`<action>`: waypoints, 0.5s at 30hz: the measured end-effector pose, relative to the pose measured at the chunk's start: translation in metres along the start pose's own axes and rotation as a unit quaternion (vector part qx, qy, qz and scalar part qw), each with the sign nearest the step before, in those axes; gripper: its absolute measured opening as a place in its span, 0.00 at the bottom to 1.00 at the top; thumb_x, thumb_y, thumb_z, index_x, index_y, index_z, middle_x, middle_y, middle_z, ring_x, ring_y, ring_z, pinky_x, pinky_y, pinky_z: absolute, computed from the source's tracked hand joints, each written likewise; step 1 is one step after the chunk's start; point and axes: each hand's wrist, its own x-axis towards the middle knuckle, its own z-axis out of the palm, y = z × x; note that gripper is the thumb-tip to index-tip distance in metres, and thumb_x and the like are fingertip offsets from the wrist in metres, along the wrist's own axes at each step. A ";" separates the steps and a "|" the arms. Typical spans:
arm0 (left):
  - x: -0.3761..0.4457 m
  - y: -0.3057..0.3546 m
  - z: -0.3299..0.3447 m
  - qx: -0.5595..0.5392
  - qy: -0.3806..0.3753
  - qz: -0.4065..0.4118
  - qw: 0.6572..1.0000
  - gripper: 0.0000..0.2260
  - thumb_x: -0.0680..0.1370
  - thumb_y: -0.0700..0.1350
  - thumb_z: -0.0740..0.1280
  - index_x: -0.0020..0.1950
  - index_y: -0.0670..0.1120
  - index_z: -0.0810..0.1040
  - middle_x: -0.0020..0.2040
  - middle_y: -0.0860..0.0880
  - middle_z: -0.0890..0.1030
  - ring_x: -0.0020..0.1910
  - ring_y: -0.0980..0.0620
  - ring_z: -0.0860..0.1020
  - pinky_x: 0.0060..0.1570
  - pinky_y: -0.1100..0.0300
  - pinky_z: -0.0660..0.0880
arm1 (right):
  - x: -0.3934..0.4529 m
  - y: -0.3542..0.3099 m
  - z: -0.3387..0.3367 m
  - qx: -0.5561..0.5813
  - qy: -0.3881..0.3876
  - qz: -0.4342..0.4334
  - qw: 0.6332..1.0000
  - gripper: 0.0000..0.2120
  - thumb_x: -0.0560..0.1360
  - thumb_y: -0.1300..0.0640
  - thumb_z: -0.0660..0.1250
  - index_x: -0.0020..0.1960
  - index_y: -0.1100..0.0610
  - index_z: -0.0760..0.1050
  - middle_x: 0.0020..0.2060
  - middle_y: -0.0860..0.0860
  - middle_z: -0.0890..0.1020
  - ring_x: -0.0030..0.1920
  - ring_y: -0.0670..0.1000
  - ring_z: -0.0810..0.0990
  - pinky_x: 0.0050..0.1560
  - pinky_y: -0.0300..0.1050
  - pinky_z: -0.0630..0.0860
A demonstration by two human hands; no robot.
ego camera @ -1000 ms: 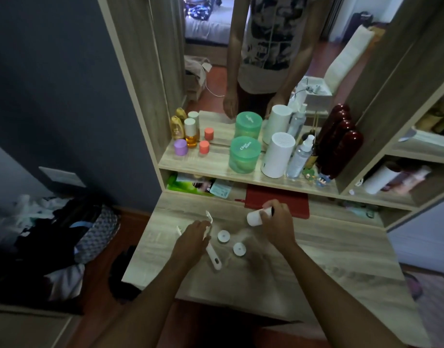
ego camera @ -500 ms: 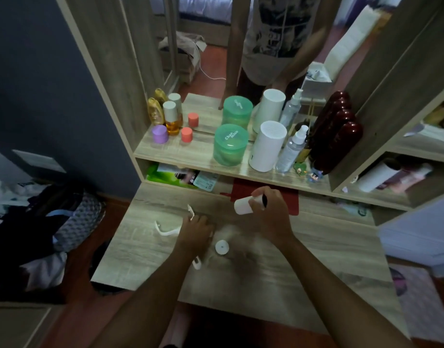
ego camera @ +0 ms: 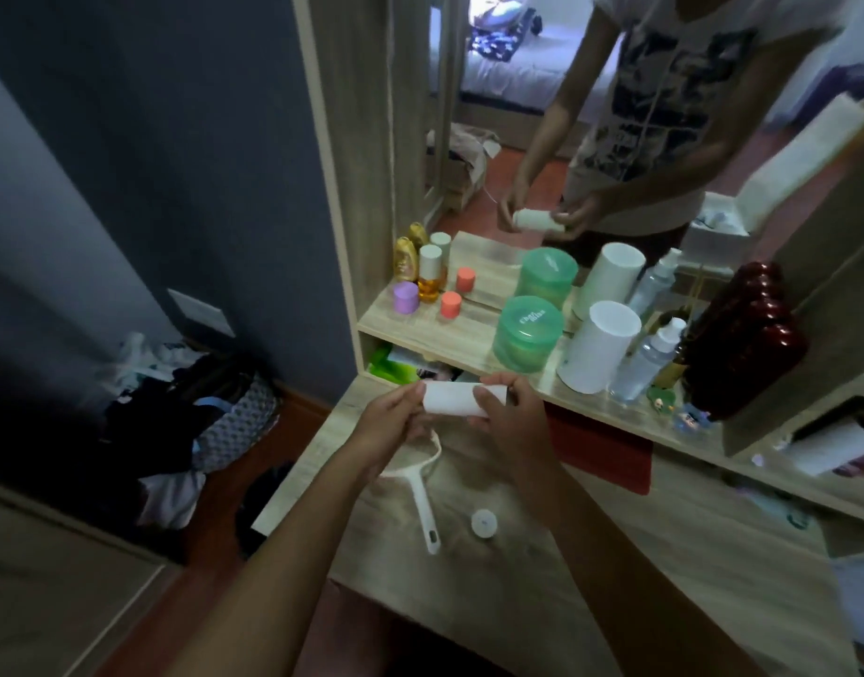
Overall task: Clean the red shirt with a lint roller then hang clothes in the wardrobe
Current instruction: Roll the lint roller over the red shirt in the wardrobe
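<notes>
On the shelf a green tub [ego camera: 527, 333], lidded so its contents cannot be told, stands beside a white cylinder [ego camera: 598, 345] and a clear spray bottle [ego camera: 650, 356]. The desk [ego camera: 615, 554] below carries the lint roller handle [ego camera: 422, 500] and a white cap [ego camera: 484, 522], with bare wood out to its near edge. Above it, the left hand [ego camera: 388, 425] and right hand [ego camera: 510, 417] each grip an end of the white lint roll [ego camera: 457, 399], held level.

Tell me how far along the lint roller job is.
Early. Done: nothing visible on any shirt. In hand: the left hand and right hand hold the white roll above the table; the handle and cap lie loose. Left: assembling, cleaning, hanging.
</notes>
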 end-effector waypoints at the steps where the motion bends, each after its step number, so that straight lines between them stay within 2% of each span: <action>1: -0.002 0.004 -0.005 -0.005 -0.004 -0.005 1.000 0.10 0.80 0.47 0.63 0.58 0.48 0.80 0.49 0.46 0.82 0.41 0.54 0.80 0.40 0.64 0.77 | 0.000 -0.001 0.004 0.008 -0.010 0.001 1.000 0.06 0.74 0.67 0.68 0.46 0.58 0.74 0.43 0.48 0.77 0.43 0.47 0.79 0.35 0.39 0.81; 4: -0.011 0.014 -0.024 -0.021 0.021 -0.008 1.000 0.12 0.79 0.47 0.65 0.61 0.45 0.78 0.50 0.45 0.83 0.47 0.52 0.81 0.49 0.62 0.79 | 0.000 -0.005 0.022 0.022 -0.053 0.003 0.998 0.06 0.74 0.66 0.68 0.47 0.57 0.74 0.46 0.49 0.77 0.46 0.49 0.80 0.39 0.42 0.82; 8: -0.018 0.020 -0.033 -0.075 0.072 0.008 0.995 0.13 0.79 0.47 0.64 0.62 0.44 0.77 0.52 0.45 0.81 0.47 0.52 0.79 0.45 0.64 0.78 | -0.001 -0.006 0.046 0.065 -0.068 0.017 0.995 0.06 0.75 0.65 0.68 0.47 0.55 0.75 0.49 0.53 0.78 0.51 0.52 0.80 0.41 0.44 0.81; 11: -0.022 0.020 -0.030 -0.075 0.100 0.038 0.991 0.13 0.79 0.48 0.64 0.61 0.44 0.78 0.54 0.44 0.82 0.49 0.51 0.81 0.48 0.60 0.79 | -0.004 -0.006 0.059 0.078 -0.077 0.026 0.994 0.05 0.75 0.65 0.68 0.48 0.57 0.75 0.51 0.56 0.77 0.53 0.55 0.81 0.43 0.44 0.81; 15: -0.023 0.024 -0.016 -0.063 0.140 0.078 0.985 0.10 0.82 0.47 0.59 0.53 0.46 0.78 0.49 0.44 0.82 0.48 0.49 0.83 0.48 0.56 0.80 | -0.007 -0.006 0.067 0.095 -0.078 0.037 0.992 0.05 0.75 0.65 0.68 0.50 0.59 0.75 0.53 0.56 0.76 0.55 0.55 0.80 0.44 0.42 0.81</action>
